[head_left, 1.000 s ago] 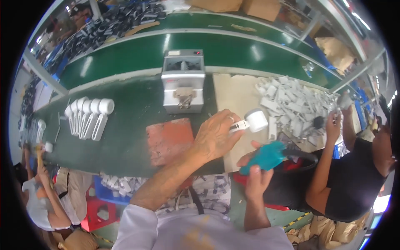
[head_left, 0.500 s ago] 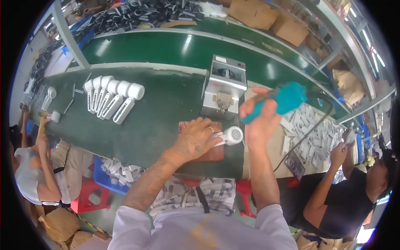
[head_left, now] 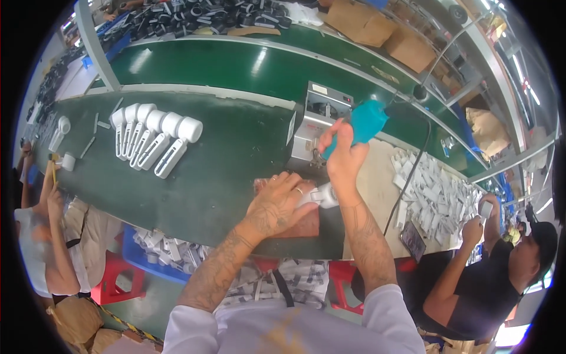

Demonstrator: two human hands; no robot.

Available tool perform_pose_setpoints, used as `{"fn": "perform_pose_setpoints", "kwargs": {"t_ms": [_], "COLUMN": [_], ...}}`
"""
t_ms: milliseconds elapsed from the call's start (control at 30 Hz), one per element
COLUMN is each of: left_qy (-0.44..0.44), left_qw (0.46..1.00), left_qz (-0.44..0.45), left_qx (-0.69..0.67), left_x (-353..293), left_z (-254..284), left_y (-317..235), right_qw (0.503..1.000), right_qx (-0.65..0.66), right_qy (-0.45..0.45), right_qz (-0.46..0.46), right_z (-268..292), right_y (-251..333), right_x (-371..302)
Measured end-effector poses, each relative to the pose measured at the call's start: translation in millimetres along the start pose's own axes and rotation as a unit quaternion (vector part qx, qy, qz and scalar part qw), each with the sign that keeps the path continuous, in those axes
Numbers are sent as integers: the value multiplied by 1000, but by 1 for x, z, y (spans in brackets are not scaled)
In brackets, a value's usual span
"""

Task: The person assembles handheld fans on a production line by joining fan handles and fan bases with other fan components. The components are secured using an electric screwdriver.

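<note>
Teal and tilted, a handheld tool (head_left: 370, 118) is gripped by the right hand (head_left: 346, 150), fingers curled round it, near the silver machine (head_left: 313, 131). The left hand (head_left: 274, 206) clasps a white device (head_left: 326, 195) over the reddish pad (head_left: 303, 226) (its rounded head juts rightward); similar white pieces (head_left: 154, 137) lie leftward on the counter (head_left: 227, 150).

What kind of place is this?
It looks like a factory, probably one putting things together: there's a row of matching white gadgets, a big heap of white parts, and a person in black beside the heap.
</note>
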State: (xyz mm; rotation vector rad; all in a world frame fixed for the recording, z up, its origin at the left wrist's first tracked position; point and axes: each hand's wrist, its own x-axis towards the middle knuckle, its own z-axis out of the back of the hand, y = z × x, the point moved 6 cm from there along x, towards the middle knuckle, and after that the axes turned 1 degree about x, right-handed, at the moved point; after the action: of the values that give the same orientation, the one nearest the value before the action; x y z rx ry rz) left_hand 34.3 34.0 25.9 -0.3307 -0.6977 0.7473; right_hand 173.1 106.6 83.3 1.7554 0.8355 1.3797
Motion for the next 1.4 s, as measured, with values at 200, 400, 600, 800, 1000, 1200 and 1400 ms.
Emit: {"fn": "perform_pose_setpoints", "kwargs": {"t_ms": [200,400,600,800,1000,1200,1400], "left_qy": [-27,-23,-10,11,3,-12,16], "left_qw": [999,999,999,998,999,999,1000], "left_qz": [-17,-10,3,4,5,0,11], "left_qx": [24,22,32,58,44,50,6], "left_x": [-1,-1,-4,-1,0,-5,-3], "left_z": [-1,1,-3,-3,-2,-6,0], "left_y": [2,3,1,0,-1,4,2], "right_qw": [995,999,997,997,998,997,998], "right_qx": [-8,19,37,10,-5,-38,-51], "right_qy": [-40,-9,-17,-13,-6,-9,-26], "right_qz": [-95,-45,-62,-70,-65,-66,33], "right_z": [14,16,17,14,16,12,1], "right_y": [23,25,17,8,5,19,12], "right_x": [-30,-38,-46,-46,-45,-34,2]}}
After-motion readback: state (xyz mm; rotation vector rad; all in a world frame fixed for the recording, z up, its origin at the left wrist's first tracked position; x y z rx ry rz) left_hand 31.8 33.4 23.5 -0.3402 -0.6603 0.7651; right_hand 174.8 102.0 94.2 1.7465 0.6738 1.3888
